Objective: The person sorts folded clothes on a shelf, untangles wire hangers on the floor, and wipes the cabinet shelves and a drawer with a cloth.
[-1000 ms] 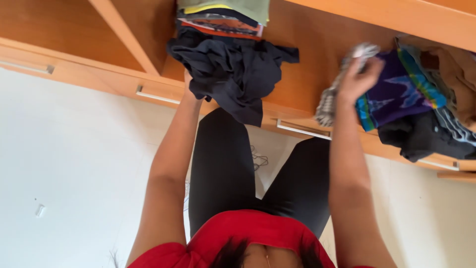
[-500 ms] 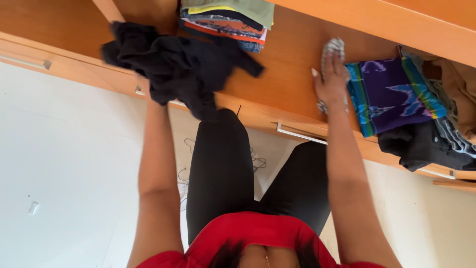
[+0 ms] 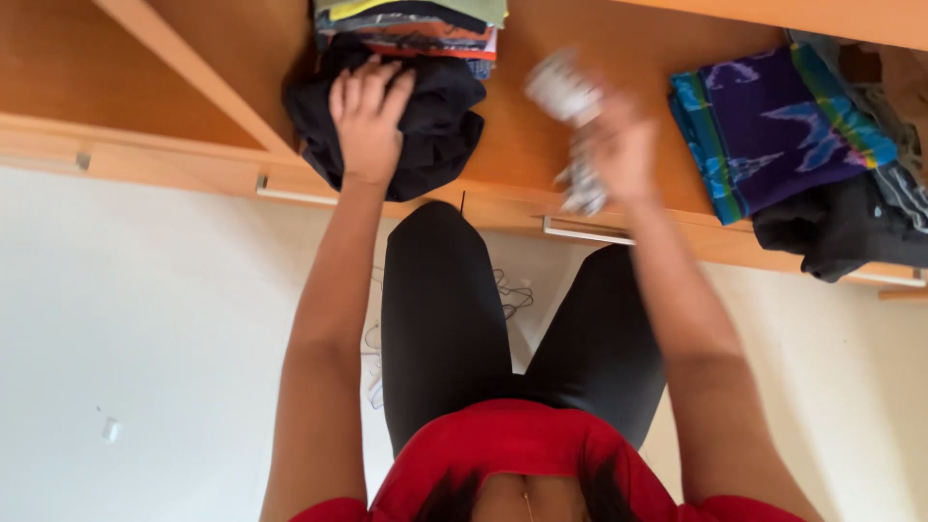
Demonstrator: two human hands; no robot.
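My left hand [image 3: 368,118] presses flat on a bundled black garment [image 3: 440,126] that lies on the wooden shelf [image 3: 628,48], just in front of a stack of folded clothes [image 3: 416,21]. My right hand [image 3: 619,145] is blurred and holds a grey-and-white cloth [image 3: 570,106] above the middle of the shelf. A folded purple and blue cloth [image 3: 773,126] lies to the right of that hand.
A dark crumpled garment [image 3: 841,227] sits at the shelf's right end. Metal drawer handles [image 3: 580,232] run along the shelf's front edge. A slanted wooden divider [image 3: 193,72] stands at the left. Pale floor lies below, with my black-clad legs [image 3: 445,319].
My left hand carried the black garment right and set it down before the folded stack. My right hand lifted the grey-and-white cloth off the shelf, toward the middle.
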